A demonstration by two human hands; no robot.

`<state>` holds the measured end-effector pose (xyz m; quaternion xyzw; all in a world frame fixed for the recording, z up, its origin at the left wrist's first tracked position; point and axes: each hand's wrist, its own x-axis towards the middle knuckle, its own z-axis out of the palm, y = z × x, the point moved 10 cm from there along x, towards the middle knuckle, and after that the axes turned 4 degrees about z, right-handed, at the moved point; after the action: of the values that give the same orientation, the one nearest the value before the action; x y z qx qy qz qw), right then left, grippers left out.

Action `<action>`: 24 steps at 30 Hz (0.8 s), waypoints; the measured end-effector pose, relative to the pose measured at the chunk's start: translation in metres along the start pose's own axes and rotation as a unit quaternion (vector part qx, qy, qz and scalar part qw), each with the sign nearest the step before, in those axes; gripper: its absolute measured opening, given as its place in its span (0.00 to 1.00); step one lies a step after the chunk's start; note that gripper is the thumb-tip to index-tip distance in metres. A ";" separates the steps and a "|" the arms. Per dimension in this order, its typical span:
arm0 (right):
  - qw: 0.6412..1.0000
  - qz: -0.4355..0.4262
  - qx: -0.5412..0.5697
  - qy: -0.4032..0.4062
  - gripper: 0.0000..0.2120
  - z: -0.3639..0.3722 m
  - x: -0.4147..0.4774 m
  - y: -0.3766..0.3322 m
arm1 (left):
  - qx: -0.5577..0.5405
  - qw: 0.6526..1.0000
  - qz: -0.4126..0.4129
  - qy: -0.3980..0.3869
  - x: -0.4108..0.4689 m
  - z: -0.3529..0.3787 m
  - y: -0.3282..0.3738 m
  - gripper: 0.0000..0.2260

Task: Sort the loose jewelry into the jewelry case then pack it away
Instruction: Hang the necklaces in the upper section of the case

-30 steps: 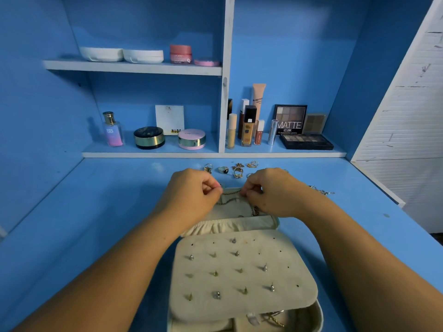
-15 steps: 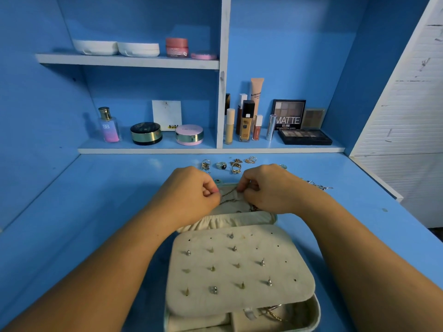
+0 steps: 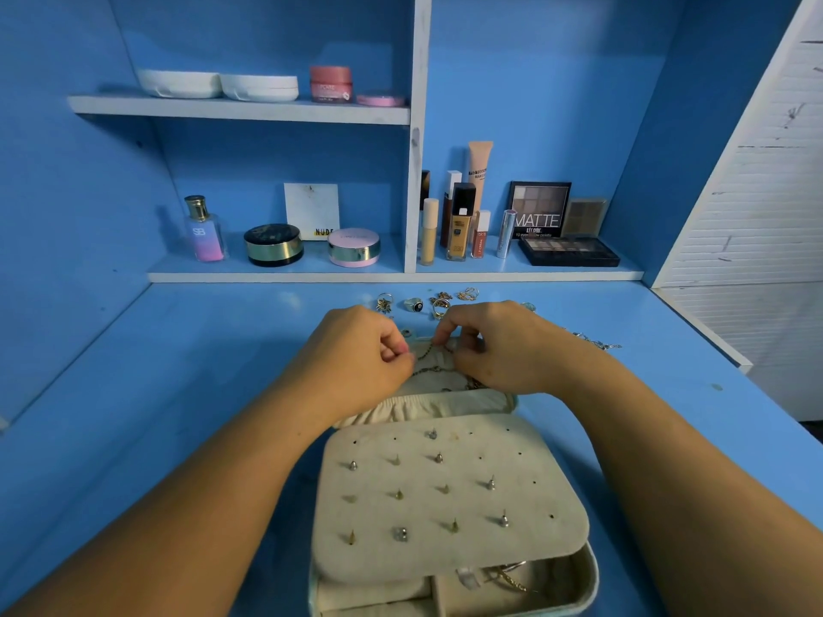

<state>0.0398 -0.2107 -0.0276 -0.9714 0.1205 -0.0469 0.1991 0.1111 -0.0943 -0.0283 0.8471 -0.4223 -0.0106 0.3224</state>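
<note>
- Jewelry case, cream-coloured, lies open on the blue desk, in the middle and close to the near edge.
- Its lid half lies flat on the far side, with a gathered elastic pocket across the near part of the lid.
- A padded earring panel covers most of the near half; small studs stand in rows of its holes.
- Under the panel's near edge, a compartment holds a gold chain piece.
- Both hands are over the lid, close together.
- The left hand is curled, its thumb and forefinger pinching one end of a thin necklace.
- The right hand is curled too, its fingertips nipping the same necklace a little farther along, near the lid's far edge.
- The necklace runs between the two hands and lies against the lid lining above the pocket.
- Loose rings sit in a small cluster on the desk just beyond the hands.
- A silver chain lies on the desk to the right of the right wrist.
- On the low shelf at the far side stand a perfume bottle on the left and an eyeshadow palette on the right, with other cosmetics between them.
</note>
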 end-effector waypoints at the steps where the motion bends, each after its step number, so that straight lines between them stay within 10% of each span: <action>1: 1.000 -0.001 0.001 -0.001 0.10 0.000 0.000 0.000 | 0.009 1.000 0.001 0.000 0.000 -0.001 0.001 0.05; 24: 0.999 -0.035 -0.017 0.002 0.09 0.004 0.005 -0.003 | 0.018 0.998 0.002 -0.055 -0.003 -0.001 0.004 0.07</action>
<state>0.0458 -0.2072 -0.0299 -0.9782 0.0875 -0.0542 0.1802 0.1066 -0.0935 -0.0265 0.8498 -0.4415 -0.0487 0.2838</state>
